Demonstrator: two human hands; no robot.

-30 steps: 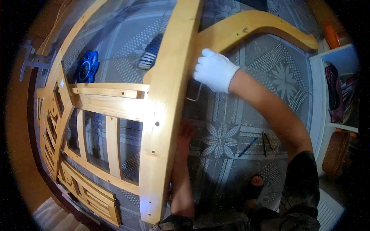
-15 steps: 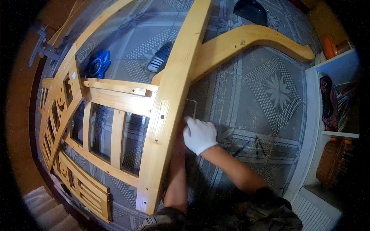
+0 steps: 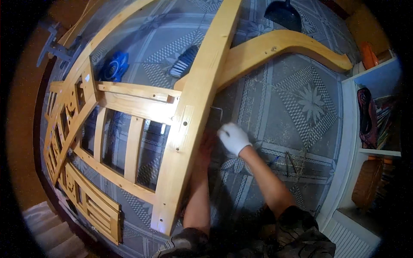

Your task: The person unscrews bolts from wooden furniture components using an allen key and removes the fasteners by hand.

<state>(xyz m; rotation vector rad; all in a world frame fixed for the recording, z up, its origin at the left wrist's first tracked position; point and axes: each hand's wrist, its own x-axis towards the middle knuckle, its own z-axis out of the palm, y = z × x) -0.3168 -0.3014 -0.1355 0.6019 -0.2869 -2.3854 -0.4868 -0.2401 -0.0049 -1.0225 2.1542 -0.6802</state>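
Lowered from the curved rail, the gloved right hand [image 3: 233, 137] now rests, fingers pressed together, just right of the wooden post [image 3: 194, 116], stiff, heavy-looking, best gripped mid-length; left hand [image 3: 205, 144] half-hidden beneath, grip unclear.

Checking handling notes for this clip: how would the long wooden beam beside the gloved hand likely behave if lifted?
The long wooden beam looks rigid, thick solid timber, so probably heavy. Rails appear joined to it, so the frame would likely come along. The right hand sits beside it.
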